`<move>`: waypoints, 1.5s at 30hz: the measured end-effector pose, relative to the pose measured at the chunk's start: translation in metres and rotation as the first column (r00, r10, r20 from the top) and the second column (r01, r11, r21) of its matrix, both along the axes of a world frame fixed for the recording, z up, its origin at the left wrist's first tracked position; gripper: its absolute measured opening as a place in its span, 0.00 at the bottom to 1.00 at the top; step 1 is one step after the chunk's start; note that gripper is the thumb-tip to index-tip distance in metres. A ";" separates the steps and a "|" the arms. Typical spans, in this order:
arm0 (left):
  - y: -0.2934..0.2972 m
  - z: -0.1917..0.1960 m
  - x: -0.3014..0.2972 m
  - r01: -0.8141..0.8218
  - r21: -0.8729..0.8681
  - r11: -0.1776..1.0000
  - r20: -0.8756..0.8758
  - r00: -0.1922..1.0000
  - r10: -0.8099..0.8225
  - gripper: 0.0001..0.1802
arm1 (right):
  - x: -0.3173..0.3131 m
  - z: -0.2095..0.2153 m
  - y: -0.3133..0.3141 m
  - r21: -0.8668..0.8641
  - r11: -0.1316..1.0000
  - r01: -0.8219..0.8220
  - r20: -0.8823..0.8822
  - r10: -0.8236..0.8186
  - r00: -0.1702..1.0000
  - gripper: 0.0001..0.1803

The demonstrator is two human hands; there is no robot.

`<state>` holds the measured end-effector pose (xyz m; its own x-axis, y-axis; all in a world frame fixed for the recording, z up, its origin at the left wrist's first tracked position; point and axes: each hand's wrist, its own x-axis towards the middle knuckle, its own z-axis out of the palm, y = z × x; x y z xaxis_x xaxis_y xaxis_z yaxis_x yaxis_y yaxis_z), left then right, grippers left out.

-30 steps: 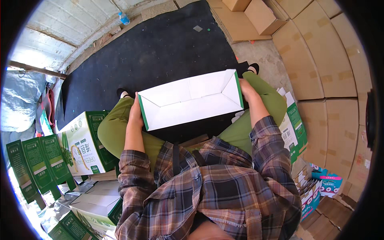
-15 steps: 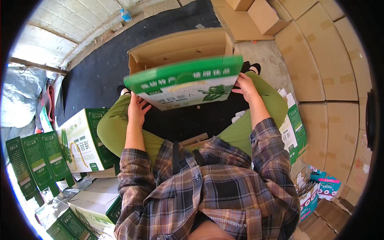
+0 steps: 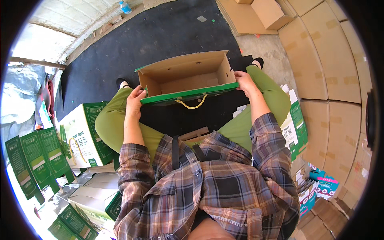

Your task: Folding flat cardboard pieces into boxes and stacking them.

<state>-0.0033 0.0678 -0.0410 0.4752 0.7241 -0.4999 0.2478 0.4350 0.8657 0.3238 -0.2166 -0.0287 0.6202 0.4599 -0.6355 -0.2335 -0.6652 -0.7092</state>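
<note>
Between my knees stands a green and white carton (image 3: 188, 95), its brown cardboard inside showing from above and nothing lying in it. A yellow rope handle (image 3: 192, 106) hangs from the side nearest me. My left hand (image 3: 136, 100) grips the carton's near left corner, thumb and fingers closed on the edge. At the near right corner, my right hand (image 3: 245, 83) pinches the edge in the same way. Parts of the fingers of both hands are hidden behind the cardboard.
Printed green and white cartons (image 3: 82, 136) crowd my left side, with several flaps (image 3: 34, 160) standing up. Stacked brown boxes (image 3: 316, 56) form a wall on the right. A black mat (image 3: 160, 32) covers the floor ahead; a blue bottle (image 3: 125, 7) stands at its far left.
The carton has tipped upright and come down between my knees. Its printed near side has turned away from view, and its open inside now shows. Both hands still hold its near corners.
</note>
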 end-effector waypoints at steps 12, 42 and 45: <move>-0.013 0.020 0.002 0.451 0.140 0.881 -0.086 0.892 -0.443 0.37 | 0.005 0.003 -0.005 0.371 0.928 0.016 -0.104 0.025 0.994 0.26; -0.076 0.017 0.042 0.788 0.610 0.079 -0.780 0.615 -0.116 0.45 | -0.065 0.009 0.021 -0.399 0.757 -0.518 0.797 0.566 0.212 0.42; -0.075 0.016 0.044 0.787 0.609 0.095 -0.773 0.616 -0.151 0.44 | -0.064 0.010 0.020 -0.404 0.753 -0.519 0.788 0.575 0.221 0.42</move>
<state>0.0410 -0.0070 -0.0253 0.8723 0.4887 -0.0150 0.4790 -0.8480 0.2270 0.2599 -0.1968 -0.0189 0.4229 0.9062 0.0074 0.8794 -0.4084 -0.2449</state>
